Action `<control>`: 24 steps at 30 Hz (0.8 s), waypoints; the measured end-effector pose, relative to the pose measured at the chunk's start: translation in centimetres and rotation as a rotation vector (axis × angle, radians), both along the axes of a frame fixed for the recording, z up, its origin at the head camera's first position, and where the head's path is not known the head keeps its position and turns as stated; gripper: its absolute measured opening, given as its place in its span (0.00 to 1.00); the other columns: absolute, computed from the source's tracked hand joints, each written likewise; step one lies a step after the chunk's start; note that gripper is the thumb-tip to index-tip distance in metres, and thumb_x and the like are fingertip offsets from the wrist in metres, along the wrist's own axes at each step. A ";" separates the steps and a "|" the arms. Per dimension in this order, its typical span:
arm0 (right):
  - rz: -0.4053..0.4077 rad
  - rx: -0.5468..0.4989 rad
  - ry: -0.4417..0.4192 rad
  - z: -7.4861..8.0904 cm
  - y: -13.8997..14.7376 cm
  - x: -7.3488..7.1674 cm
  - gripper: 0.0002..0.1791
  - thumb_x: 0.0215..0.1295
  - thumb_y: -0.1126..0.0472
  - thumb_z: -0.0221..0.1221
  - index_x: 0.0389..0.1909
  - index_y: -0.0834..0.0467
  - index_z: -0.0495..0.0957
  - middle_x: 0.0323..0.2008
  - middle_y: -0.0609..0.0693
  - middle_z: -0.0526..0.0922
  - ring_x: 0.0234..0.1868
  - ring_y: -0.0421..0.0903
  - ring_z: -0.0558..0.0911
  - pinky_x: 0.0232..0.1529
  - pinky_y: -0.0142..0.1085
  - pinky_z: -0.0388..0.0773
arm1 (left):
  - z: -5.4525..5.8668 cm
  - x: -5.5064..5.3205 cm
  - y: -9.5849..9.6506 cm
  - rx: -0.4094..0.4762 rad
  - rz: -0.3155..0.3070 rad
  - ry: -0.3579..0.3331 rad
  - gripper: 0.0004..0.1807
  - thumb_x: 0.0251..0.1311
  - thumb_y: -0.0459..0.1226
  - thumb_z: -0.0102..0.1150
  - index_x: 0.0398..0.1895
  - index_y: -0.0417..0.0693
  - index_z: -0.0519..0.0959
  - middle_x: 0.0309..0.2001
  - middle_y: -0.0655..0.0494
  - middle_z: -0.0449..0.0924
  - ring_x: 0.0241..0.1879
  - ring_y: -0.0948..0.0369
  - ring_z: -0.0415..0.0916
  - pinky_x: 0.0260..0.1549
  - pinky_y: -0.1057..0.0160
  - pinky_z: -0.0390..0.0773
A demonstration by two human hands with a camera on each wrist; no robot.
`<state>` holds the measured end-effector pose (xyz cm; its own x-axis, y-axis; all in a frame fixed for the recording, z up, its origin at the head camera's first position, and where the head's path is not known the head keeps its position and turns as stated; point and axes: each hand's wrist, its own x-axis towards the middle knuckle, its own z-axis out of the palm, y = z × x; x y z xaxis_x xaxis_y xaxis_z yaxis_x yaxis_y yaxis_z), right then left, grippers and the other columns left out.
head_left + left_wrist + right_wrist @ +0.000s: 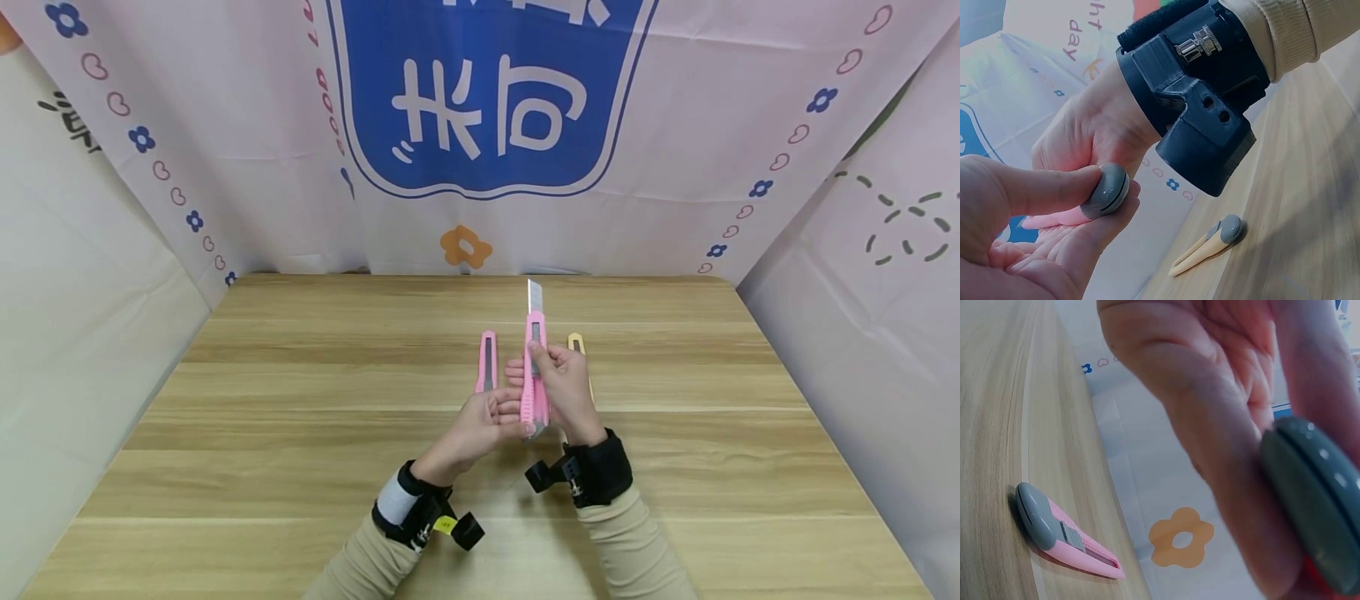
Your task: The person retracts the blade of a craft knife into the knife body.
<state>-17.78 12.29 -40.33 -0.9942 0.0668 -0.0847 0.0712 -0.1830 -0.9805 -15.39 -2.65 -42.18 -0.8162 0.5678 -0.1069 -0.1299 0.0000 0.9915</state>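
Both hands hold a pink utility knife [536,323] above the table, its blade [535,297] extended and pointing toward the back. At the knife's grey end cap [1105,190], the left hand [480,423] pinches between thumb and fingers. The right hand [567,390] grips the body higher up, its thumb lying on the slider area. A second pink utility knife [487,360] lies on the table left of the held one; its grey slider [1071,536] shows in the right wrist view. To the right, a yellow utility knife [575,342] lies partly hidden behind the right hand.
The wooden table [300,467] ends at a white printed cloth [285,217] hanging behind it, with more cloth at both sides. A black wrist camera [468,531] is strapped to the left wrist and another [538,477] to the right.
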 end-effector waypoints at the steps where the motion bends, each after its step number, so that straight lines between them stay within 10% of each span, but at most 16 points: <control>1: -0.002 0.005 -0.002 0.0 0.0 0.0 0.17 0.73 0.62 0.49 0.49 0.75 0.74 0.35 0.66 0.87 0.27 0.40 0.88 0.36 0.38 0.89 | 0.0 0.0 0.0 0.001 -0.002 0.001 0.29 0.55 0.21 0.55 0.63 0.25 0.64 0.59 0.27 0.72 0.56 0.42 0.78 0.54 0.66 0.83; 24: 0.017 0.002 -0.008 0.1 0.2 -0.1 0.17 0.72 0.65 0.49 0.55 0.74 0.72 0.42 0.70 0.84 0.30 0.38 0.88 0.41 0.35 0.88 | 0.1 -0.1 0.1 -0.012 0.021 -0.023 0.29 0.56 0.22 0.55 0.63 0.25 0.64 0.58 0.27 0.73 0.55 0.45 0.80 0.53 0.66 0.84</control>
<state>-17.85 12.45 -40.21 -0.9944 0.0504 -0.0929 0.0825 -0.1795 -0.9803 -15.47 -2.53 -42.11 -0.8252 0.5491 -0.1323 -0.1527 0.0086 0.9882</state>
